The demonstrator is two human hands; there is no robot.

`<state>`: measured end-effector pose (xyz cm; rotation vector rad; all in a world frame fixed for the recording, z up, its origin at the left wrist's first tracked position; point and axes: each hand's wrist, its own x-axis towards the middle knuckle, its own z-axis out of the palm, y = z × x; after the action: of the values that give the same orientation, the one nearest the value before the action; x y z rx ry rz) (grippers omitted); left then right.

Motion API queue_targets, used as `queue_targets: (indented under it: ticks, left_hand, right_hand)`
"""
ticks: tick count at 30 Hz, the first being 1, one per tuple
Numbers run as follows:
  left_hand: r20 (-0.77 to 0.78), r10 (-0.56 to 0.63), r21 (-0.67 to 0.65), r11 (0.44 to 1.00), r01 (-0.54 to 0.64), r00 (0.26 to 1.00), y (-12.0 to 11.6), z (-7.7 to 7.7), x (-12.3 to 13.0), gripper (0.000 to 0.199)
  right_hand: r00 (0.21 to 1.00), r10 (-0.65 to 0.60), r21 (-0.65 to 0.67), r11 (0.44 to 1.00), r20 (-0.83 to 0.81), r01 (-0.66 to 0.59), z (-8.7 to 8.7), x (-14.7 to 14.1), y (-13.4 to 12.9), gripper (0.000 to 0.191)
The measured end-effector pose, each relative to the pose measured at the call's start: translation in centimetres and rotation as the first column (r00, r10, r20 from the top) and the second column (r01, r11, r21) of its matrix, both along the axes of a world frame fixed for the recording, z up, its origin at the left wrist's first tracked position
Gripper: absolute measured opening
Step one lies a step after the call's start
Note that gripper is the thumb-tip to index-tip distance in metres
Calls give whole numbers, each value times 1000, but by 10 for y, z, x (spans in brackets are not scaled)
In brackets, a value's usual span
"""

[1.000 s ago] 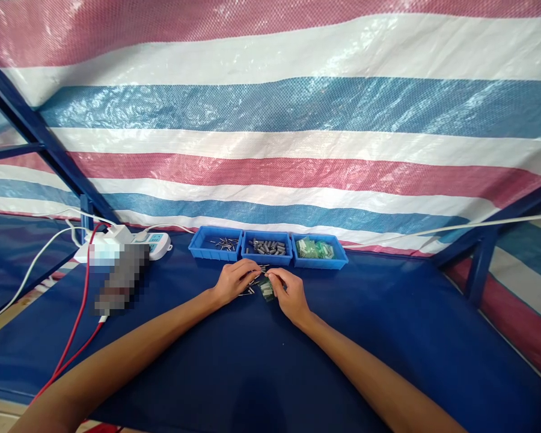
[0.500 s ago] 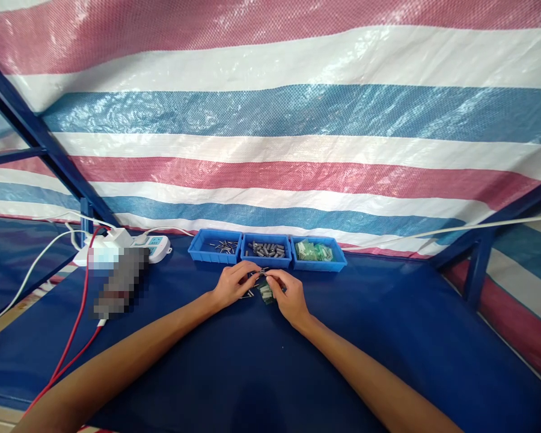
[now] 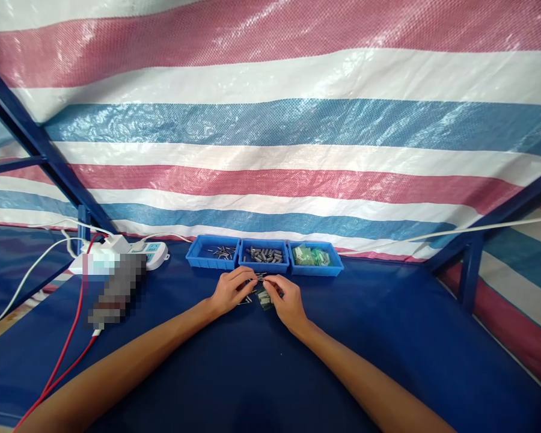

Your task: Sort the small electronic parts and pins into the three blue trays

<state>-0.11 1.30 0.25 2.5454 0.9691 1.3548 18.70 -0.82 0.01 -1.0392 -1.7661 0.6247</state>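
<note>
My left hand [image 3: 231, 291] and my right hand [image 3: 288, 299] meet fingertip to fingertip just in front of the middle bin. Both are pinched round something small and thin, too small to make out. Under and between them lie several thin metal pins [image 3: 247, 299] and a small green bag with pale pieces [image 3: 264, 299] on the blue table [image 3: 270, 373]. Behind stand three blue bins: the left bin [image 3: 211, 263] holds thin metal pins, the middle bin [image 3: 264, 267] grey cylinders, the right bin [image 3: 315, 271] green packets.
At the left lie a white power strip [image 3: 157, 255] with plugs, a blurred-out dark object [image 3: 119, 288] and a red cable [image 3: 67, 352]. A striped sheet [image 3: 270, 156] hangs behind the table, between blue metal frame bars [image 3: 471, 273].
The camera view has shifted slightly, so the bins and table sit a little lower and further left. Both hands stay together, with only small finger movements.
</note>
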Motion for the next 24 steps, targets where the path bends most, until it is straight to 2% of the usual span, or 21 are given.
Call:
queue_targets:
  ticks: [8,17,24]
  left_hand:
    - [-24,-50,64,997,51,998,-2,-1,0,11]
    - [125,-10,-16,1000,12,992,-2,-5,-1,9]
    - [122,-24,-35,999,29,992,-2,-4,1,7]
  right_hand:
    - [999,32,15,999,39,-33,3,0,-2,23]
    - [999,32,-70,997,-39,-35,3,1,-1,34]
    - [996,43,-84,995,-78,-49,4,-1,-2,43]
